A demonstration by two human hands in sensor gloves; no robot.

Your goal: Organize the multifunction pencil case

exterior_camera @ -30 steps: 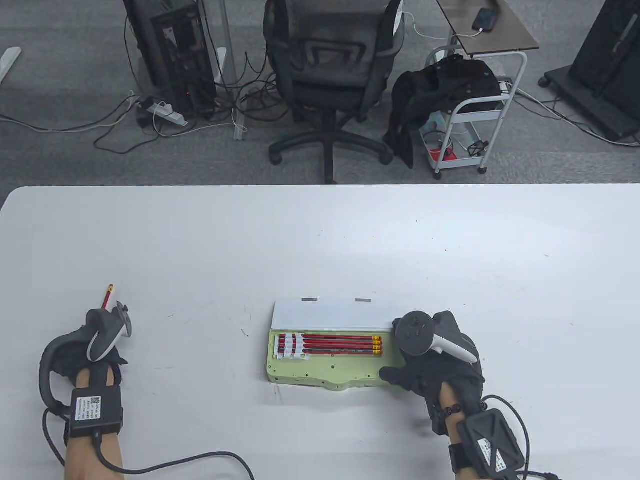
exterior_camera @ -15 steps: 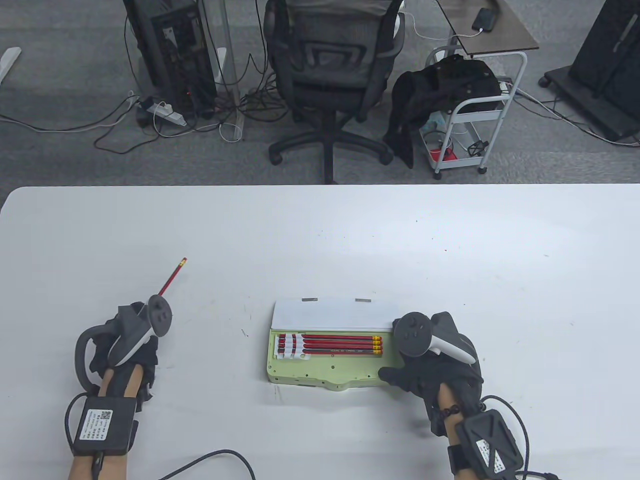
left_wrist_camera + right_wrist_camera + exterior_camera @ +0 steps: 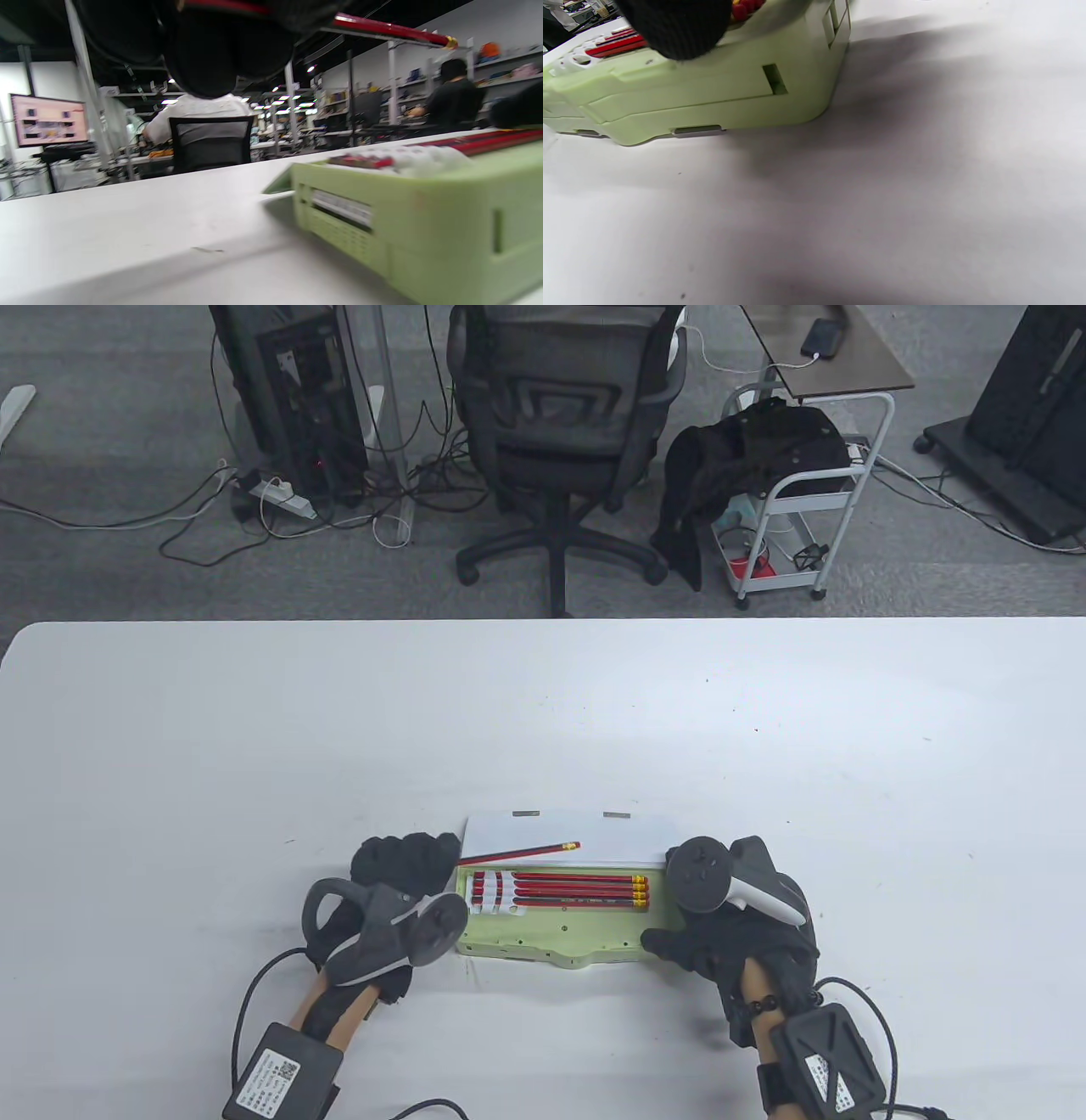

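Mostly hidden: left hand (image 3: 405, 861) grips pencil (image 3: 519, 853); right hand (image 3: 730, 937) fingers' state unclear under tracker.

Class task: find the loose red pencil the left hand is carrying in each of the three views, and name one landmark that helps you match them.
Table view: loose pencil slants over the open lid, held by the left hand.
Left wrist view: the pencil crosses the top right, under the gloved fingers.
Right wrist view: not in it.
Shared landmark: the green pencil case.
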